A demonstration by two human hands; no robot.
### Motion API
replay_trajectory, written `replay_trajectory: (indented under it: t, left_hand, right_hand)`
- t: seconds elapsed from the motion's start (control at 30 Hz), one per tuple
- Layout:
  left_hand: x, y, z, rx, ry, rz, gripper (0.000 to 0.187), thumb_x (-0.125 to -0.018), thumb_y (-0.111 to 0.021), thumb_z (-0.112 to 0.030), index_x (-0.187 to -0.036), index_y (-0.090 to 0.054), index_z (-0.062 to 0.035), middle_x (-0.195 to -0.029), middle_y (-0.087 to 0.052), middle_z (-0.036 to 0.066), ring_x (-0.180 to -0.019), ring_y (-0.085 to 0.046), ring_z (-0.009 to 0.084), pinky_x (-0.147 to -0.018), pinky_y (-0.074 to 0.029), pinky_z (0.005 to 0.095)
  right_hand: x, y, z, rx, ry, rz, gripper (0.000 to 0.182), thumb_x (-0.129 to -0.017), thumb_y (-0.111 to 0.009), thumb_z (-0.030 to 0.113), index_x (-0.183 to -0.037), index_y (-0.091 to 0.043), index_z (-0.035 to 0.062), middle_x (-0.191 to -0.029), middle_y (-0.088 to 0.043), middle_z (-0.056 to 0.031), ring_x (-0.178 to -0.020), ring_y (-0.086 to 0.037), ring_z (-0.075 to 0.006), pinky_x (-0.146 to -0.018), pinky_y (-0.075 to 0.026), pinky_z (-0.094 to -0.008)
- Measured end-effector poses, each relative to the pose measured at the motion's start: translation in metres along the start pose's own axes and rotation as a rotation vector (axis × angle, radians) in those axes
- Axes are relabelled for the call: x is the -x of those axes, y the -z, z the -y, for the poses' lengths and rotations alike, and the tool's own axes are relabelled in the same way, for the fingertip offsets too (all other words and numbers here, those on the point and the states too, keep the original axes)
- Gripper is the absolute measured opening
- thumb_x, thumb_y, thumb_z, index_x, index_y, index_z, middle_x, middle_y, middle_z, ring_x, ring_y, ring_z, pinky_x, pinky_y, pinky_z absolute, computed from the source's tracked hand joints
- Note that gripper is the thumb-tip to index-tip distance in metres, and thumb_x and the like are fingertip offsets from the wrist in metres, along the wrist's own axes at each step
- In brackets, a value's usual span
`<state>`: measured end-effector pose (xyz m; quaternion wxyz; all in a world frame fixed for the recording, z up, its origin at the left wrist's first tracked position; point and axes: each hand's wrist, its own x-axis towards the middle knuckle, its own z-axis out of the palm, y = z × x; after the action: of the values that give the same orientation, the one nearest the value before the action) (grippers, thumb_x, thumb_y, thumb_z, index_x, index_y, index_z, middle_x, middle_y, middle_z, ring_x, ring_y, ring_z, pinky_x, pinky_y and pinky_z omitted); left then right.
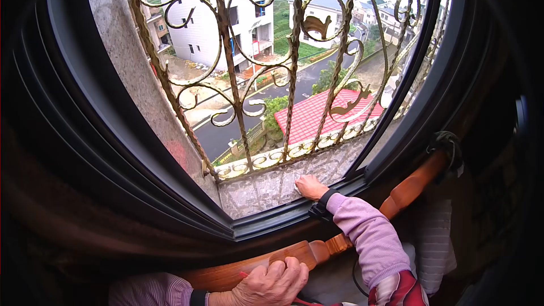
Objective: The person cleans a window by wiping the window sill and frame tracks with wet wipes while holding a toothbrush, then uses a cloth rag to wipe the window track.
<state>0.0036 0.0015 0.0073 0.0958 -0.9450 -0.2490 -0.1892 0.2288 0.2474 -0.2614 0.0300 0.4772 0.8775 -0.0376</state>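
My right hand (310,187) reaches through the open window and rests closed on the grey stone sill (263,190). A small white bit shows at its fingers; what it is I cannot make out. A dark band circles that wrist, below a striped purple sleeve (365,229). My left hand (266,283) is closed, its fingers curled, at the edge of the wooden headboard-like rail (243,267). A bit of red shows beside its thumb and more red below the fingers; the thing itself is mostly hidden.
A twisted metal window grille (293,68) with scrolls stands beyond the sill. The dark window frame (283,218) curves around the opening. White bedding-like cloth (435,243) lies at the right. Outside are a red roof (323,114), a road and white buildings.
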Motion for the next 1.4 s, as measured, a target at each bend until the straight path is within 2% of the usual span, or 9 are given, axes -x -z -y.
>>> replay_trajectory:
  t: [0.07,0.17,0.27,0.37,0.77,1.13,1.23,1.33,1.4]
  left_hand:
    - [0.000,0.000,0.000,0.003,0.000,0.010,0.035,-0.073,-0.049,-0.021,-0.101,-0.056,0.0001,-0.090,-0.053,0.013,-0.075,-0.052,0.0217,-0.067,-0.045,0.0305]
    - [-0.003,-0.004,0.004,-0.162,-0.054,0.066,0.033,-0.070,-0.057,-0.021,-0.100,-0.060,-0.0063,-0.087,-0.054,0.005,-0.059,-0.044,0.0092,-0.045,-0.027,0.0195]
    - [0.001,0.003,0.000,-0.027,-0.011,0.007,0.035,-0.073,-0.049,-0.021,-0.101,-0.056,-0.0001,-0.090,-0.053,0.013,-0.075,-0.052,0.0216,-0.070,-0.045,0.0310]
    - [-0.004,-0.005,0.006,-0.127,-0.068,0.041,0.031,-0.071,-0.057,-0.020,-0.098,-0.060,-0.0063,-0.086,-0.055,0.005,-0.059,-0.043,0.0090,-0.044,-0.026,0.0198]
    - [0.011,-0.025,0.001,-0.078,-0.010,-0.025,0.032,-0.071,-0.057,-0.019,-0.099,-0.060,-0.0060,-0.087,-0.054,0.005,-0.064,-0.046,0.0103,-0.045,-0.027,0.0205]
    - [0.010,-0.024,0.001,-0.085,-0.013,-0.015,0.031,-0.072,-0.056,-0.018,-0.100,-0.060,-0.0058,-0.086,-0.054,0.005,-0.062,-0.045,0.0095,-0.044,-0.025,0.0204]
    - [-0.001,-0.006,0.004,-0.121,-0.038,0.061,0.032,-0.071,-0.057,-0.020,-0.100,-0.061,-0.0060,-0.085,-0.053,0.004,-0.060,-0.044,0.0086,-0.043,-0.026,0.0197]
    - [0.000,0.003,0.002,-0.017,-0.005,-0.004,0.035,-0.073,-0.049,-0.020,-0.101,-0.056,0.0001,-0.090,-0.053,0.013,-0.076,-0.052,0.0217,-0.072,-0.046,0.0316]
    - [-0.001,0.003,0.002,-0.038,-0.017,-0.011,0.035,-0.073,-0.049,-0.020,-0.101,-0.056,0.0002,-0.090,-0.053,0.013,-0.076,-0.052,0.0217,-0.072,-0.046,0.0317]
  right_hand:
    - [0.001,0.002,-0.001,-0.030,0.007,0.021,0.015,-0.079,-0.050,0.010,-0.077,-0.062,0.0000,-0.074,-0.063,-0.0204,-0.071,-0.065,-0.0362,-0.061,-0.053,-0.0454]
    - [0.001,0.005,0.001,-0.026,0.010,0.025,0.015,-0.079,-0.051,0.010,-0.077,-0.062,0.0000,-0.073,-0.063,-0.0207,-0.071,-0.065,-0.0364,-0.061,-0.053,-0.0453]
    - [0.000,-0.003,-0.003,0.007,0.020,-0.039,0.016,-0.077,-0.054,0.012,-0.074,-0.065,0.0014,-0.071,-0.064,-0.0191,-0.069,-0.066,-0.0347,-0.057,-0.054,-0.0434]
    - [0.001,0.002,-0.003,-0.014,0.032,-0.034,0.017,-0.077,-0.053,0.012,-0.074,-0.065,0.0009,-0.071,-0.064,-0.0198,-0.069,-0.066,-0.0351,-0.057,-0.054,-0.0441]
    - [0.002,0.006,-0.002,0.020,0.064,-0.037,0.015,-0.078,-0.051,0.008,-0.073,-0.062,-0.0008,-0.068,-0.061,-0.0200,-0.066,-0.064,-0.0352,-0.058,-0.053,-0.0436]
    - [0.002,0.003,-0.002,0.016,0.038,-0.042,0.013,-0.075,-0.053,0.007,-0.073,-0.064,-0.0010,-0.072,-0.063,-0.0200,-0.068,-0.065,-0.0359,-0.058,-0.054,-0.0430]
    - [0.001,-0.005,-0.006,0.056,0.047,-0.067,0.013,-0.075,-0.054,0.009,-0.072,-0.064,0.0004,-0.070,-0.063,-0.0194,-0.067,-0.066,-0.0346,-0.057,-0.054,-0.0427]
    - [0.001,-0.004,-0.004,0.056,0.047,-0.054,0.014,-0.077,-0.053,0.012,-0.073,-0.063,0.0031,-0.069,-0.063,-0.0173,-0.066,-0.066,-0.0316,-0.056,-0.053,-0.0428]
    - [0.000,0.000,-0.004,0.050,0.045,-0.044,0.014,-0.078,-0.053,0.012,-0.073,-0.063,0.0030,-0.070,-0.063,-0.0173,-0.067,-0.066,-0.0318,-0.056,-0.053,-0.0431]
